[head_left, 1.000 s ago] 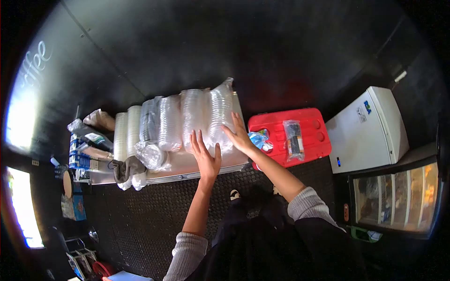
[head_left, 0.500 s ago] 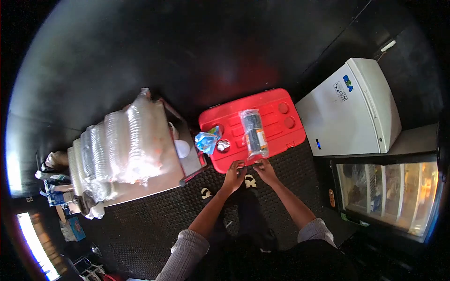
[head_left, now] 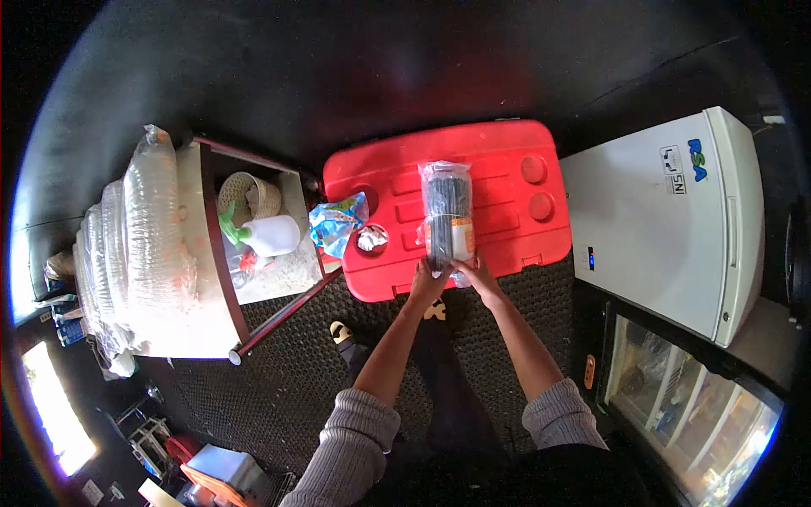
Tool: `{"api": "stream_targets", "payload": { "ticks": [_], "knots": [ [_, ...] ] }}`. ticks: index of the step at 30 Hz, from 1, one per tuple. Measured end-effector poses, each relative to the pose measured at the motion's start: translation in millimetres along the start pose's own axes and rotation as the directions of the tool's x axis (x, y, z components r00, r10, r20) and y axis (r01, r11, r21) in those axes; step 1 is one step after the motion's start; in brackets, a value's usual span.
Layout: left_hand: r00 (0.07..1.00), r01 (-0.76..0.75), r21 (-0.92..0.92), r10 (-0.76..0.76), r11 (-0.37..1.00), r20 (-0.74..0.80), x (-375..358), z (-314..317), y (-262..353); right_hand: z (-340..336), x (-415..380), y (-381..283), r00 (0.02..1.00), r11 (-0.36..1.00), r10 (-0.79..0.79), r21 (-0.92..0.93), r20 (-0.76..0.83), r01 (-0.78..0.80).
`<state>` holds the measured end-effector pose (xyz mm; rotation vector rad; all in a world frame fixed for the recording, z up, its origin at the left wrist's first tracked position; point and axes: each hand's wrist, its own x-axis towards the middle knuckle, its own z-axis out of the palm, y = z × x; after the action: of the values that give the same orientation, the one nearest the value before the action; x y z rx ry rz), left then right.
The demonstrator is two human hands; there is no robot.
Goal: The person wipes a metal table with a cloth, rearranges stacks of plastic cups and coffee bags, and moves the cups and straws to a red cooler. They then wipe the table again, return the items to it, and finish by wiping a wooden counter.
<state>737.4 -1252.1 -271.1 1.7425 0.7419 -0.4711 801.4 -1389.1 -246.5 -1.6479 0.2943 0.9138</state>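
Note:
A clear plastic pack of black straws (head_left: 449, 203) with a white and orange label lies on the red cooler box lid (head_left: 498, 241). At the pack's near end, my left hand (head_left: 429, 286) is closed on its left corner. My right hand (head_left: 480, 279) grips the right corner, thumb close to the label. Parts of the fingers are hidden behind the plastic. Left of the pack, a blue and white plastic packet (head_left: 338, 221) and a crumpled white wrapper (head_left: 372, 238) rest on the lid, the wrapper in a round recess.
To the left, a trolley (head_left: 221, 245) carries stacked clear plastic cups (head_left: 152, 237), with a spray bottle (head_left: 269, 235) and a woven basket (head_left: 250, 196) on its lower shelf. A white freezer (head_left: 650, 220) stands right, beside a glass-fronted display case (head_left: 676, 397). Black textured matting (head_left: 279, 380) covers the floor.
My view has moved closer to the red lid and turned slightly. Both hands have come from the lid's front edge up onto the near end of the straw pack.

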Motion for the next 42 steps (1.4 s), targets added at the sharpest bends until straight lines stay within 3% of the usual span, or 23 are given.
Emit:
{"api": "stream_targets", "payload": {
  "ticks": [1,3,4,5,7,9,11,12,15,16,21,22,23,25,27,29,31,33,35,42],
  "knots": [
    [1.0,0.009,-0.002,-0.009,1.0,-0.002,-5,3,4,-2,-1,1,1.0,1.0,0.007,-0.002,0.006,-0.007],
    [0.993,0.052,0.069,-0.044,0.996,-0.106,-9,6,4,-4,-2,2,0.975,0.957,0.119,0.241,0.188,-0.163],
    [0.999,0.028,-0.03,-0.029,0.999,-0.044,4,12,-19,-6,-9,-5,0.97,0.942,0.151,0.269,0.192,-0.2],
    [0.998,0.024,-0.029,-0.025,0.999,-0.05,-1,11,-19,-3,-14,-5,0.97,0.943,0.145,0.269,0.195,-0.195],
    [0.999,-0.018,-0.392,0.029,0.92,0.022,-11,10,-19,2,-29,-3,0.996,0.889,-0.011,0.457,0.084,-0.029],
    [0.999,-0.047,-0.337,0.045,0.94,-0.016,-37,-3,6,8,-50,-8,0.996,0.874,0.024,0.481,0.087,-0.063],
    [0.982,-0.189,-0.568,0.141,0.801,-0.127,-84,-27,51,16,-77,-20,0.991,0.81,-0.019,0.583,0.129,-0.061],
    [0.988,-0.156,-0.547,0.14,0.823,-0.071,-95,-36,54,21,-92,-25,0.993,0.799,-0.009,0.598,0.115,-0.062],
    [0.984,-0.176,-0.566,0.153,0.805,-0.087,-151,-66,77,43,-141,-43,0.992,0.832,-0.124,0.546,0.011,0.098],
    [0.967,-0.25,-0.623,0.217,0.741,-0.13,-167,-73,77,51,-156,-47,0.985,0.826,-0.174,0.544,-0.003,0.148],
    [0.891,-0.449,-0.562,0.394,0.695,-0.224,-266,-142,73,108,-245,-76,0.934,0.831,-0.312,0.527,0.176,0.178],
    [0.94,-0.309,-0.666,0.327,0.68,-0.102,-291,-164,68,123,-265,-81,0.914,0.828,-0.336,0.533,0.226,0.172],
    [0.928,-0.344,-0.664,0.35,0.664,-0.131,-314,-185,61,137,-282,-79,0.91,0.824,-0.335,0.545,0.244,0.157],
    [0.938,-0.296,-0.621,0.344,0.726,-0.044,-362,-229,42,181,-326,-86,0.867,0.788,-0.421,0.58,0.267,0.204],
    [0.896,-0.431,-0.554,0.412,0.713,-0.167,-404,-263,13,223,-361,-78,0.855,0.807,-0.442,0.536,0.271,0.248],
    [0.919,-0.388,-0.625,0.332,0.677,-0.211,-440,-291,-20,265,-394,-71,0.832,0.83,-0.452,0.492,0.321,0.261],
    [0.868,-0.496,-0.596,0.374,0.631,-0.327,-467,-317,-38,305,-421,-65,0.787,0.827,-0.492,0.482,0.373,0.288],
    [0.865,-0.502,-0.626,0.329,0.597,-0.38,-499,-343,-44,345,-445,-63,0.739,0.833,-0.509,0.468,0.442,0.294],
    [0.79,-0.613,-0.528,0.425,0.588,-0.442,-509,-366,-52,380,-459,-64,0.722,0.838,-0.52,0.437,0.458,0.326],
    [0.882,-0.433,-0.753,0.406,0.495,-0.24,-525,-436,-55,433,-464,-104,0.659,0.84,-0.541,0.299,0.522,0.453]
  ]
}}
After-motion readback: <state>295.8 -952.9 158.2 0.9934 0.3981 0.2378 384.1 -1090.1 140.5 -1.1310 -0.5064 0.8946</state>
